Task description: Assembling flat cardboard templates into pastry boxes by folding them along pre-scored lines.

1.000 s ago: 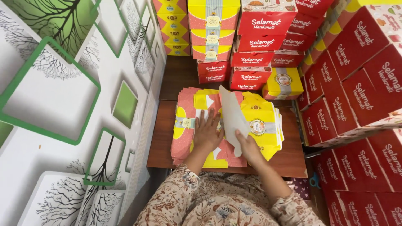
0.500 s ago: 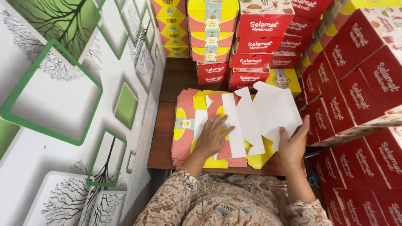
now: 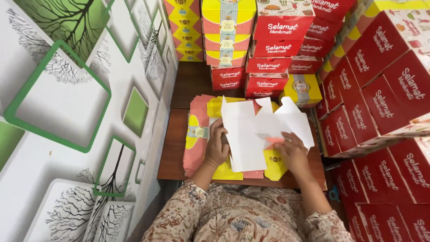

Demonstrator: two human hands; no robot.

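From the head view, the white flat carton blank [image 3: 257, 132] lies plain side up on the stack of pink and yellow printed blanks [image 3: 199, 134], its long axis running left to right. The left hand [image 3: 217, 148] pinches its near-left panel; the right hand [image 3: 291, 150] presses flat on the middle, fingers spread. Thin, matte card

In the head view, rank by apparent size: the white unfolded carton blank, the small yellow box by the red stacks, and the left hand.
1. White carton blank, clearly largest.
2. Yellow box and left hand look about alike; the hand is nearer the camera, so unranked.
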